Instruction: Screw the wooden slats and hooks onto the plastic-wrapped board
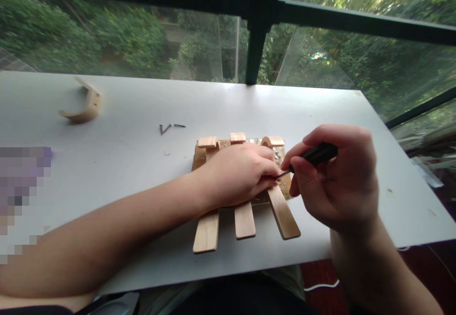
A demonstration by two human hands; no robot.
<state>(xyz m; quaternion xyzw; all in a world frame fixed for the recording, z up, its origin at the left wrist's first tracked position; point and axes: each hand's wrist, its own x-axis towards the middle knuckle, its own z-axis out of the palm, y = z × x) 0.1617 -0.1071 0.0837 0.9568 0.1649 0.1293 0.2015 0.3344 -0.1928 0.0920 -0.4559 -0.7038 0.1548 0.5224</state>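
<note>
My right hand (335, 177) is closed round the dark handle of a screwdriver (317, 154), held at a slant with its thin shaft pointing left and down. Its tip meets the fingertips of my left hand (245, 167), where a screw, if any, is hidden. My left hand lies across a brownish, shiny block (287, 182), its fingers curled down on the right curved wooden strip (285, 217). Beneath that hand and wrist run a middle wooden strip (245, 224) and a left wooden strip (206, 232). All three have curled far ends and stick out past the block's near edge.
Several loose screws (166, 128) lie on the white table (135, 148) beyond the block. A curved wooden piece with holes (90, 103) rests at the far left. A pixelated purple area (21, 177) is at the left edge. Windows (213, 44) stand behind the table.
</note>
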